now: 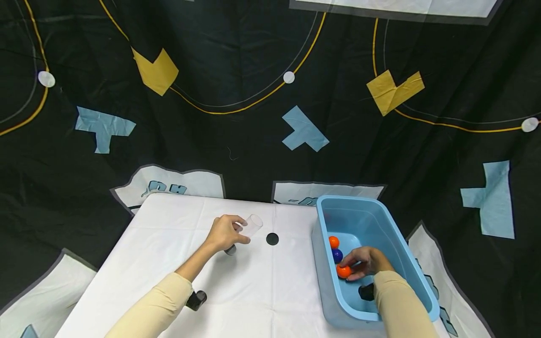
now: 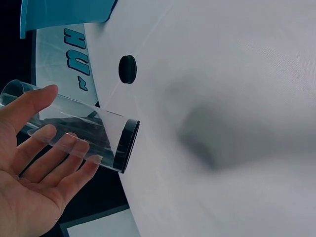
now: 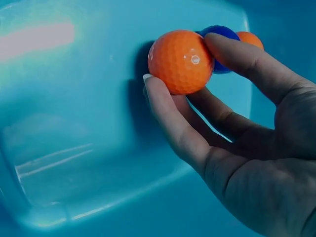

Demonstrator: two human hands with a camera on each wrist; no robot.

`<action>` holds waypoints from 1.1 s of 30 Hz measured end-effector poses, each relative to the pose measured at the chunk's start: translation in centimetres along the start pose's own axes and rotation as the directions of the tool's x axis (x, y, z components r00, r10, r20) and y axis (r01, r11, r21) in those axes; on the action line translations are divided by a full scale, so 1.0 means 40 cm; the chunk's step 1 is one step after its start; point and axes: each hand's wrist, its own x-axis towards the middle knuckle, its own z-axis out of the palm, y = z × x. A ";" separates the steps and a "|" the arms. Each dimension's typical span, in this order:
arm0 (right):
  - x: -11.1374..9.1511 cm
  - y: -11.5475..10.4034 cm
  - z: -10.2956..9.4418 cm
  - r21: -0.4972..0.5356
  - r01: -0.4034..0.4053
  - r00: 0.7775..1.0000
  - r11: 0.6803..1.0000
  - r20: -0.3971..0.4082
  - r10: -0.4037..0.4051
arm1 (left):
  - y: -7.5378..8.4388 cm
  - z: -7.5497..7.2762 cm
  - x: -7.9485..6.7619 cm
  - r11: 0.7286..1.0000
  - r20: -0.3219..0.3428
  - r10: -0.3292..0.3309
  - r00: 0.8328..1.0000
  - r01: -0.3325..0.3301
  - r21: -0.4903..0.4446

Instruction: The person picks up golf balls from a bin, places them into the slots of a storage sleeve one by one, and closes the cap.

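Note:
Over the table, my left hand [image 1: 226, 232] grips a clear plastic tube [image 2: 84, 118] with a black cap [image 2: 127, 145] on one end. The tube is tilted, its open end away from that cap, and no ball shows inside. A separate round black lid [image 1: 272, 239] lies on the table just right of the tube. My right hand [image 1: 363, 263] reaches into the blue bin [image 1: 403, 256] and pinches an orange golf ball [image 3: 180, 61] between thumb and fingers. Beside it in the bin are a dark blue ball [image 1: 337, 255] and another orange ball [image 1: 334, 242], along the left wall.
A white cloth covers the table [image 1: 249, 291], and the bin stands on its right side. Behind hangs a black curtain [image 1: 236, 155] with taped blue and yellow shapes. Black wrist cameras [image 1: 196, 300] are strapped at both forearms.

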 end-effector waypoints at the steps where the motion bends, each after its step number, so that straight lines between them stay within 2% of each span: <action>1: -0.004 -0.002 -0.003 0.001 0.002 1.000 1.000 0.006 -0.002 | 0.000 0.000 0.000 1.000 0.001 0.002 1.000 -0.002 0.005; 3: -0.011 -0.007 -0.013 -0.006 0.027 0.999 1.000 0.031 -0.026 | 0.002 0.001 0.000 1.000 0.004 0.002 1.000 -0.002 0.011; 12: -0.061 -0.053 -0.052 -0.014 0.152 0.988 0.988 0.032 -0.151 | 0.017 0.003 0.001 1.000 0.014 0.008 1.000 -0.007 -0.017; 16: -0.100 -0.096 -0.063 -0.049 0.229 0.973 0.972 0.035 -0.227 | 0.021 0.006 0.001 1.000 0.019 0.022 1.000 -0.022 -0.002; 20: -0.148 -0.151 -0.064 -0.059 0.324 0.946 0.944 0.050 -0.322 | 0.023 0.010 0.003 0.999 0.013 0.041 0.999 -0.041 0.001; 23: -0.185 -0.192 -0.050 -0.066 0.399 0.916 0.914 0.059 -0.396 | 0.026 0.015 0.004 0.999 0.007 0.040 0.999 -0.040 -0.008; 28: -0.226 -0.260 0.005 -0.093 0.506 0.860 0.857 0.130 -0.494 | 0.039 0.021 0.002 0.999 0.001 0.048 0.999 -0.048 -0.018; 31: -0.240 -0.291 0.053 -0.096 0.533 0.843 0.841 0.145 -0.518 | 0.048 0.026 0.001 0.997 0.008 0.067 0.998 -0.067 -0.024; 33: -0.244 -0.308 0.090 -0.088 0.536 0.841 0.840 0.139 -0.522 | 0.054 0.031 -0.001 0.996 0.014 0.079 0.997 -0.079 -0.030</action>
